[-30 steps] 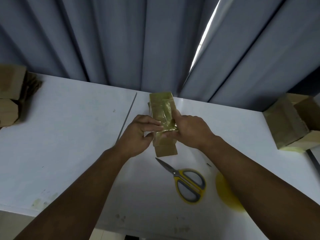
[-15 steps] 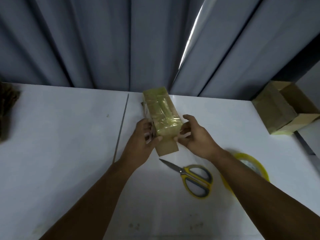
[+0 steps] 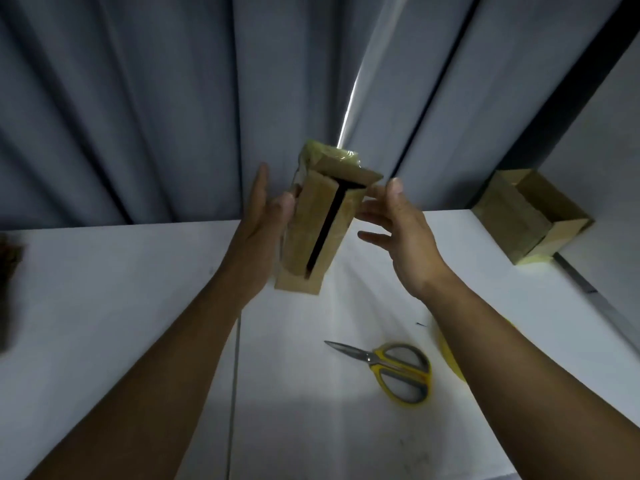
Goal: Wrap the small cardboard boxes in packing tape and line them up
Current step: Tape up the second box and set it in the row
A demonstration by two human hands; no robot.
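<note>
- left hand (image 3: 258, 233): fingers (image 3: 261, 181) straight, pointing up along the left side of the small cardboard box (image 3: 311, 233). Thumb lies on the box's front-left edge, so the box is pinched between thumb and palm = grasping.
- right hand (image 3: 403, 233): fingers (image 3: 372, 235) spread and loose, released, thumb up. Tips point left, just beside the box's right edge; can't tell if any of them touch it (motion blur).
- small cardboard box: in the air between both hands, above the bench (image 3: 104, 306), off its surface. Stands on end, top leaning to the right.
- face toward camera: two long flaps with a dark gap between them. A short flap at the top stands open, so the gap reads as a T.
- far/top end of the box is covered in glossy yellowish tape (image 3: 329, 155); the near face is bare cardboard.
- scissors (image 3: 391, 367): yellow handles, blades closed. Flat on the bench nearer the camera than the box, tips pointing left.
- tape roll (image 3: 446, 355): yellow, on the bench just right of the scissors, mostly hidden behind the right forearm.
- open cardboard box (image 3: 530, 220): far right corner of the bench, well apart from the hands, yellowish tape along its lower edge.
- seam (image 3: 235, 375) runs front to back across the white bench, under the left forearm.
- grey curtain (image 3: 173, 98) behind the bench, with a bright slit of light between panels above the box.
- dark blurred object (image 3: 7, 271) at the left edge; can't identify.
</note>
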